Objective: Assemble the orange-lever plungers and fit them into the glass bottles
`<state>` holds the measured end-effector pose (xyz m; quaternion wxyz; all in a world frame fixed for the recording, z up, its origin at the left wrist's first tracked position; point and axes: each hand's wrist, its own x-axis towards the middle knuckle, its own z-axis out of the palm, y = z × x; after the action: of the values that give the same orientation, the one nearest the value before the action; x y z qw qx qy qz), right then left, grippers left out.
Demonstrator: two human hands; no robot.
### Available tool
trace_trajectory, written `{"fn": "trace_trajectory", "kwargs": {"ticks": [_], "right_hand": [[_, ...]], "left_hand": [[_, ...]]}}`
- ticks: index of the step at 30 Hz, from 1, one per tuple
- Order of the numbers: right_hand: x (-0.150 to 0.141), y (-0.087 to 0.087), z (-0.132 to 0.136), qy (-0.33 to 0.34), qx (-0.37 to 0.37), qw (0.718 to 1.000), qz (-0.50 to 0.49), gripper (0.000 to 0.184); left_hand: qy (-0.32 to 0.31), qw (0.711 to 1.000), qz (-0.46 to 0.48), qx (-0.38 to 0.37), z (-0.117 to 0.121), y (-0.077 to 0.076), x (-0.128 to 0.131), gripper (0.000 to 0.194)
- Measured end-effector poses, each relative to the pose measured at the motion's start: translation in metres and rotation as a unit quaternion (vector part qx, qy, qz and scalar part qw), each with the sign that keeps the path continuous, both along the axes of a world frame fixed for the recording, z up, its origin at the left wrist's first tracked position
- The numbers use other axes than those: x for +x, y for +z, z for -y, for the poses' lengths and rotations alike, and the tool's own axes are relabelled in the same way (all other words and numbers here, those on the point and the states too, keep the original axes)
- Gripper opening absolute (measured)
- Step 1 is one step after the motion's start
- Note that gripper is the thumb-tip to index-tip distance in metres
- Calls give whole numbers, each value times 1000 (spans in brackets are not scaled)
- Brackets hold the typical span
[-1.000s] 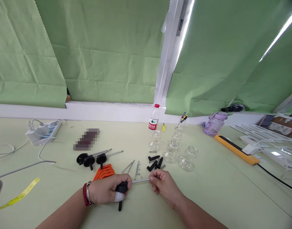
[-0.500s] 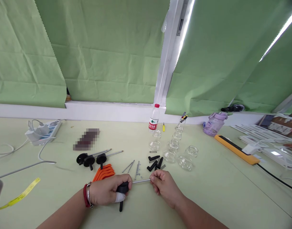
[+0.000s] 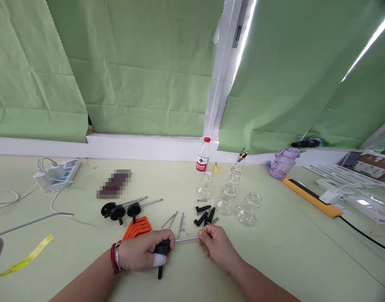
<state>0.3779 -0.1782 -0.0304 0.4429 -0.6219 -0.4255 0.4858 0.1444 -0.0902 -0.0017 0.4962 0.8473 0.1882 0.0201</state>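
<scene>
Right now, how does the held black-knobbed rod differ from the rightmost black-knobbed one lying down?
Held rod is gripped by left hand and right hand; lying rod is untouched. Held rod's far tip is hidden; lying rod's tip shows. Both are slim-shafted and black-knobbed.

black knob (image 3: 162, 247) with metal rod (image 3: 186, 239), held sideways between both hands
</scene>
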Motion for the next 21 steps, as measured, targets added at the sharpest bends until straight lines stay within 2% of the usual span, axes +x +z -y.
{"fn": "trace_trajectory", "kwargs": {"ticks": [5,9,13,16,21], "right_hand": [[0,0,0,-2,16,1000,7,38],[0,-1,2,-12,39,999,-19,38],[3,-4,1,-11,63,996,-69,37],[6,-7,-1,-6,65,994,-88,34],[12,-10,-3,-9,78,992,-95,30]], "left_hand": [[15,1000,4,-10,2,3,2,25],[72,997,11,1,4,5,7,35],[114,992,-30,43,2,1,10,24],[128,989,-21,76,0,1,11,22],[142,987,-5,75,1,5,11,24]]}}
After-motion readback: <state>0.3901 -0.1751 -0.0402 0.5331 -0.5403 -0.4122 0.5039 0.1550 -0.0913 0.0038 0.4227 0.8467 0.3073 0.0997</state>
